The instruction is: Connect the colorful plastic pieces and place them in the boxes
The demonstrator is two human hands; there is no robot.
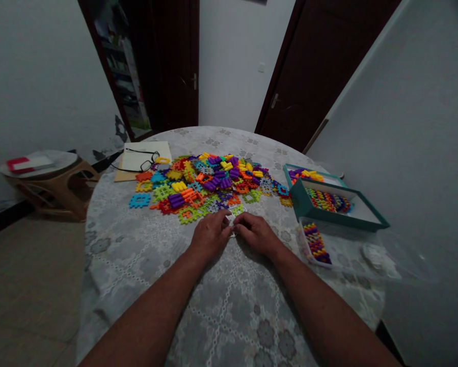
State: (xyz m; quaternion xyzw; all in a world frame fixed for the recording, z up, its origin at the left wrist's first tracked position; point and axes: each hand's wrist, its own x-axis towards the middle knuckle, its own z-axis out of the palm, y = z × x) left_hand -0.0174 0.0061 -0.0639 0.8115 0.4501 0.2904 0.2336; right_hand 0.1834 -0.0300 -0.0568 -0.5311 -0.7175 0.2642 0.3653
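Observation:
My left hand (210,233) and my right hand (256,232) meet over the near edge of a colourful heap. Both have their fingers curled in a pinch on a small white plastic piece (231,218), which they mostly cover; its exact shape is hidden. Just beyond the fingertips lies a light green notched building piece (238,209). The heap (213,178) mixes flat square interlocking pieces with cut-out centres and purple, yellow and orange ribbed pieces. A blue square piece (139,200) lies at its left end.
Eyeglasses (146,165) rest on papers (163,149) at the table's back left. To the right stand a dark green box (328,216) and a clear plastic tub (304,244), both holding colourful pieces. Beside them is a transparent lid (408,255). A stool (60,178) stands left of the round table.

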